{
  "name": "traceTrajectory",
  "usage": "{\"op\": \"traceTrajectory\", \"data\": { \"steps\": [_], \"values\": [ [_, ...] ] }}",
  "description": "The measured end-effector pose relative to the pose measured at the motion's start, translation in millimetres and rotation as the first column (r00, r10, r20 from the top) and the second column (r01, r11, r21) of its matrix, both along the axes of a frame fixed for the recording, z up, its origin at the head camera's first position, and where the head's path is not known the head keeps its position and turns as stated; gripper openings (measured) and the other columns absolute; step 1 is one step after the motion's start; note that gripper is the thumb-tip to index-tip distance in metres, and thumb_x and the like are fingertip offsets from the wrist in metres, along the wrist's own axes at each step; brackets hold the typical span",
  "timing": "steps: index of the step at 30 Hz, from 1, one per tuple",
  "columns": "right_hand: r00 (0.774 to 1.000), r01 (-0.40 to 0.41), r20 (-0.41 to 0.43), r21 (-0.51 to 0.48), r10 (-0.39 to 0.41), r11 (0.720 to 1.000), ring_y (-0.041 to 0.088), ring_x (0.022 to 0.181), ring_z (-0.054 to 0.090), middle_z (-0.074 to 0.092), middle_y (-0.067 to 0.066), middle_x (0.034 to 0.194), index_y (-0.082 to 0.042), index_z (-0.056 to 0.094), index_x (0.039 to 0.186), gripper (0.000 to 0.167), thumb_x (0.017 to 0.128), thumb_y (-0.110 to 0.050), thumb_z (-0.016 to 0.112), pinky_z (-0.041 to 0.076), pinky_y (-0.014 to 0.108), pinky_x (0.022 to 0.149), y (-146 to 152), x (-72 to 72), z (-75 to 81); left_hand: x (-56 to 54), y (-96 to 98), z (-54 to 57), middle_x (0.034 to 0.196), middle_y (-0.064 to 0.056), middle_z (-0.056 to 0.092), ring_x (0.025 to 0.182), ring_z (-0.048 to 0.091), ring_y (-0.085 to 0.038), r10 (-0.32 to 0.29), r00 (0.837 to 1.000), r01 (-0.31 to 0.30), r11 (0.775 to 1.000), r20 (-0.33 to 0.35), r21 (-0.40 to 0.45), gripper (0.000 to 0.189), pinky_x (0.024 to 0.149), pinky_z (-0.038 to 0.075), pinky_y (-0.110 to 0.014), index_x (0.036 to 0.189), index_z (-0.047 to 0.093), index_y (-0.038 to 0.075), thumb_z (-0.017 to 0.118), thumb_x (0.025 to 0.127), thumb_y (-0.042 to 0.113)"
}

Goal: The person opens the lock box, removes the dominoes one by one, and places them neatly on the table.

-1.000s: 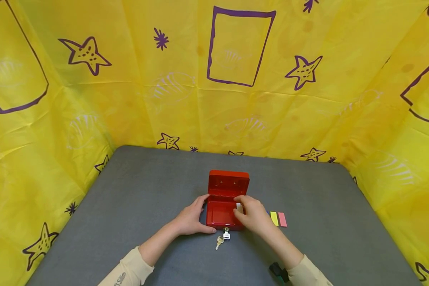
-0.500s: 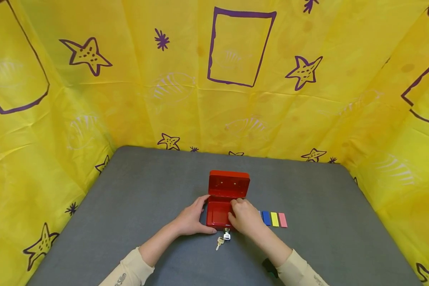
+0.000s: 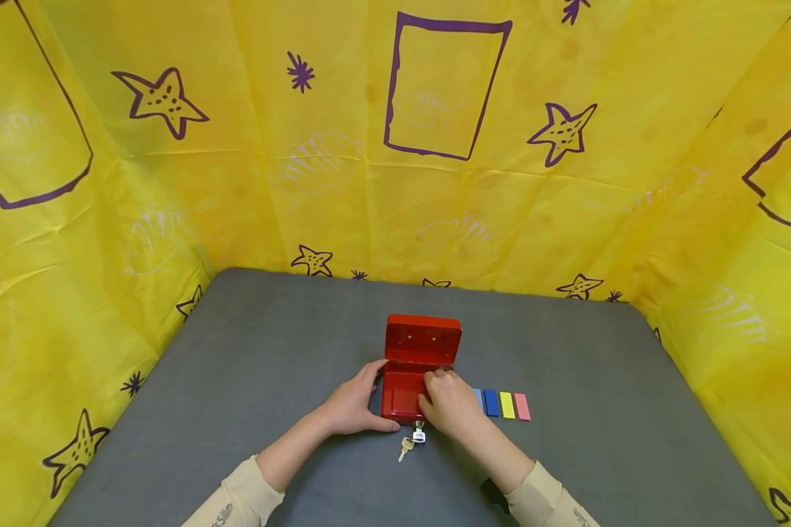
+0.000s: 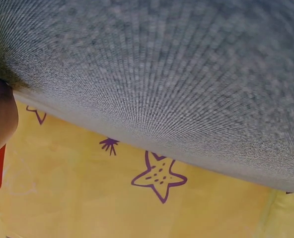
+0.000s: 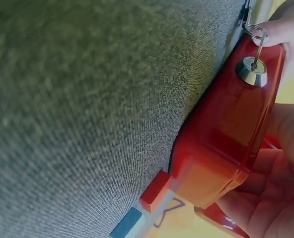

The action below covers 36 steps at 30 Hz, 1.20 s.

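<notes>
A small red cash box point(image 3: 402, 394) stands on the grey table with its lid point(image 3: 423, 340) raised. My left hand point(image 3: 352, 401) grips its left side, thumb at the front corner and fingers at the back. My right hand point(image 3: 453, 401) reaches over the right wall into the box with bent fingers. The fingertips are hidden, so anything they hold cannot be seen. A key point(image 3: 419, 436) sits in the front lock, and a second key point(image 3: 406, 448) hangs from it. In the right wrist view the lock point(image 5: 252, 72) and my right palm point(image 5: 281, 191) show.
Right of the box lie a light blue strip point(image 3: 478, 399), a dark blue strip point(image 3: 492, 403), a yellow strip point(image 3: 507, 405) and a pink strip point(image 3: 522, 407). An orange-red block point(image 5: 155, 192) lies beside the box in the right wrist view. Yellow cloth point(image 3: 343, 205) walls the table.
My right hand has moved left and down into the box, uncovering the blue strips. A whitish thing by its fingers a second ago is now hidden. The left hand stays put.
</notes>
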State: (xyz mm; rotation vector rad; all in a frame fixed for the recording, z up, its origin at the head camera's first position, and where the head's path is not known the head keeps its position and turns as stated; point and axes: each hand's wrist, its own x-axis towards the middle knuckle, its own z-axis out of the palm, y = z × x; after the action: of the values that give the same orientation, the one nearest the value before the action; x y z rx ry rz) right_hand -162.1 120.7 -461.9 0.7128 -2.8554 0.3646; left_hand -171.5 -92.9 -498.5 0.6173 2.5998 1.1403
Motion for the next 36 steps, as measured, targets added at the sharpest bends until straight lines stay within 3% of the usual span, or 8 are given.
{"op": "traceTrajectory", "data": {
  "steps": [11, 17, 28, 36],
  "values": [
    [0.997, -0.040, 0.065, -0.032, 0.042, 0.999, 0.017, 0.063, 0.048, 0.057, 0.003, 0.070, -0.008, 0.063, 0.080, 0.014, 0.085, -0.018, 0.072, 0.043, 0.025, 0.054, -1.9, 2.7, 2.4, -0.2, -0.3, -0.3, 0.143, -0.011, 0.043, 0.117, 0.055, -0.030, -0.001, 1.000, 0.001, 1.000, -0.004, -0.005, 0.102, 0.096, 0.049, -0.045, 0.148, 0.028, 0.009, 0.084, 0.071, 0.045],
    [0.995, -0.062, 0.073, -0.049, 0.066, 0.997, 0.021, 0.072, 0.057, 0.067, 0.008, 0.082, -0.004, 0.069, 0.094, 0.016, 0.086, -0.018, 0.070, 0.053, 0.032, 0.063, -5.6, 4.8, 1.0, 0.4, -0.5, 1.0, 0.144, -0.011, 0.042, 0.118, 0.055, -0.031, -0.002, 1.000, 0.002, 1.000, 0.000, -0.003, 0.102, 0.095, 0.049, -0.046, 0.148, 0.028, 0.009, 0.084, 0.071, 0.045],
    [0.992, -0.075, 0.097, -0.079, 0.083, 0.994, 0.021, 0.075, 0.060, 0.070, 0.009, 0.090, -0.002, 0.070, 0.101, 0.021, 0.087, -0.018, 0.070, 0.057, 0.035, 0.070, -12.6, 5.9, 0.3, -0.1, -1.5, 1.0, 0.146, -0.012, 0.040, 0.118, 0.055, -0.033, -0.002, 1.000, 0.002, 1.000, 0.007, -0.007, 0.102, 0.096, 0.049, -0.046, 0.149, 0.027, 0.009, 0.084, 0.071, 0.045],
    [0.992, -0.097, 0.072, -0.071, 0.102, 0.993, 0.022, 0.078, 0.063, 0.070, 0.008, 0.089, -0.005, 0.070, 0.096, 0.016, 0.088, -0.019, 0.070, 0.057, 0.036, 0.073, -16.5, 8.4, 0.0, -0.6, -1.0, -0.4, 0.145, -0.011, 0.041, 0.117, 0.056, -0.031, -0.007, 1.000, 0.007, 1.000, -0.003, -0.011, 0.104, 0.096, 0.049, -0.044, 0.149, 0.027, 0.009, 0.085, 0.070, 0.046]
  ]
}}
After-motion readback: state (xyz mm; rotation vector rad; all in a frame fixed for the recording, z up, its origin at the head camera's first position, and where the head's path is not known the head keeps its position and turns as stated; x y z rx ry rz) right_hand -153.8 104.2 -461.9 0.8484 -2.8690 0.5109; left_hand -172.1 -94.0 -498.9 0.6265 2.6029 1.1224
